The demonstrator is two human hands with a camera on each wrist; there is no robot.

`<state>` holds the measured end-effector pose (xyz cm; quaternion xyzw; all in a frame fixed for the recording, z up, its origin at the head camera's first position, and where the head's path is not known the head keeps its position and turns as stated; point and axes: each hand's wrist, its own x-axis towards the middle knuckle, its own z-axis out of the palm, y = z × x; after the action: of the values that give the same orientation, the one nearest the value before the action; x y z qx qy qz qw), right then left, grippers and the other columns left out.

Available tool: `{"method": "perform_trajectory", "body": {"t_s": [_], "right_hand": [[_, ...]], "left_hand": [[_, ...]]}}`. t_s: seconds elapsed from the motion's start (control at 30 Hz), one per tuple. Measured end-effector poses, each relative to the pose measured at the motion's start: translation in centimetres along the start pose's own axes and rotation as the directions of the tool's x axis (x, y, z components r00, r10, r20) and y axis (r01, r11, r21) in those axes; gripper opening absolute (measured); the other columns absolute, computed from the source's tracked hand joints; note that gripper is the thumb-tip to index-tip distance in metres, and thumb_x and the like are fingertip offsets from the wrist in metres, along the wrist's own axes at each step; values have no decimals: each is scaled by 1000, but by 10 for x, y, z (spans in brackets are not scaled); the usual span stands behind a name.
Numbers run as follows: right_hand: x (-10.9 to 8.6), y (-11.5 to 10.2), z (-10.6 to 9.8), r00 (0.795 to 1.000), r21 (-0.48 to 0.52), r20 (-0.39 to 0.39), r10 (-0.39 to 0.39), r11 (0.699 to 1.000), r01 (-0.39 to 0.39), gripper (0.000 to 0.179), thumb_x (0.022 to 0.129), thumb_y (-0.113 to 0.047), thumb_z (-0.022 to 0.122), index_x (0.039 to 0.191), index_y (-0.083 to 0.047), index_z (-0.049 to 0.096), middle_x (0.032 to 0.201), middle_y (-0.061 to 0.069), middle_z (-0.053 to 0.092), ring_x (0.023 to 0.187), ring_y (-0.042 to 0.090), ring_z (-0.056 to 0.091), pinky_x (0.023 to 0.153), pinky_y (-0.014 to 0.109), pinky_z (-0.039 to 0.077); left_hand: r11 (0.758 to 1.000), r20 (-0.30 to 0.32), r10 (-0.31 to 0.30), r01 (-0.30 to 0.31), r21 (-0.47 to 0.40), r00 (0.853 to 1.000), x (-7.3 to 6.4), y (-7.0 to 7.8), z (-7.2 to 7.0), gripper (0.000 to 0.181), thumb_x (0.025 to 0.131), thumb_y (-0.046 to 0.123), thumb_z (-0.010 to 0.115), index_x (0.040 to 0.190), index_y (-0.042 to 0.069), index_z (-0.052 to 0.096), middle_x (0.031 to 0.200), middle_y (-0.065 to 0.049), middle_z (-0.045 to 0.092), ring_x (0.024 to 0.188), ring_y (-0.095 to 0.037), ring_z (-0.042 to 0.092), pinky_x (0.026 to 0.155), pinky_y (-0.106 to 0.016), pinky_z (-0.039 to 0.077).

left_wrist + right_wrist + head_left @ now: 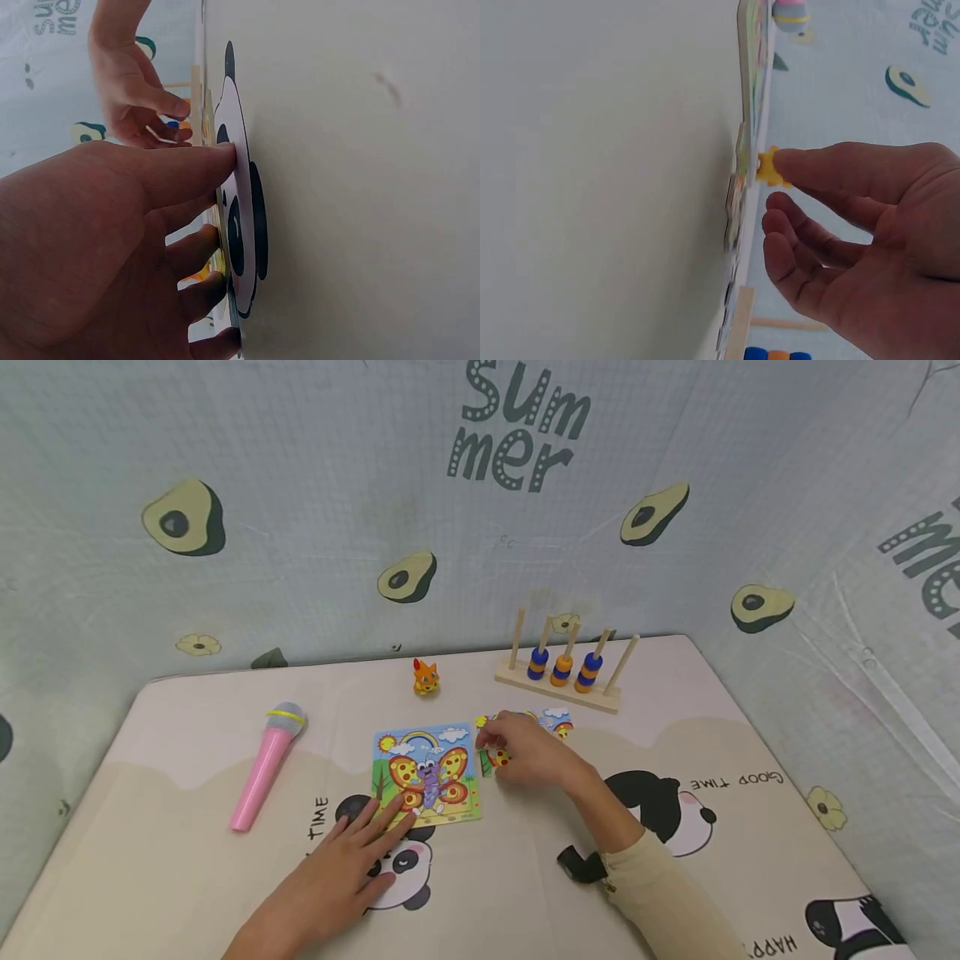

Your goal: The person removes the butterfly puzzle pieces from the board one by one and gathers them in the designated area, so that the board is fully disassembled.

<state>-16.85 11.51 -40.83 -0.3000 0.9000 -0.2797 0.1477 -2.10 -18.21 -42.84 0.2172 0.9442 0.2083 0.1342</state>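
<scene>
A square butterfly jigsaw puzzle [429, 774] lies on the table. The left hand [333, 868] rests with spread fingers over its lower left corner and the printed panda beside it. In the left wrist view, the left thumb [199, 169] is straight and its tip touches the tablecloth. Just right of the puzzle, the right hand [528, 750] hovers low over loose jigsaw pieces [557, 720], partly covering them. In the right wrist view, the right hand [855, 232] has its thumb extended and its other visible fingers loosely bent, with nothing showing between them.
Behind the puzzle stands a small orange toy animal [426, 678]. A pink toy microphone [266, 764] lies at the left. At the back right is a wooden peg stand [558, 685] with blue and orange beads. A printed cloth wall [315, 485] rises behind the table.
</scene>
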Motion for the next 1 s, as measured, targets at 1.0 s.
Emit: {"method": "perform_trajectory", "body": {"t_s": [1.0], "right_hand": [[52,-60,37,989,-108,150,9,994,8,47,86,-3,75,129,-19,71,132,4,62,121,20,55,106,37,51]], "left_hand": [[1000,-5,31,-31,-1,1000,0,-3,2,67,101,29,68,162,23,41,172,-2,29,158,-42,25,119,-73,26]]}}
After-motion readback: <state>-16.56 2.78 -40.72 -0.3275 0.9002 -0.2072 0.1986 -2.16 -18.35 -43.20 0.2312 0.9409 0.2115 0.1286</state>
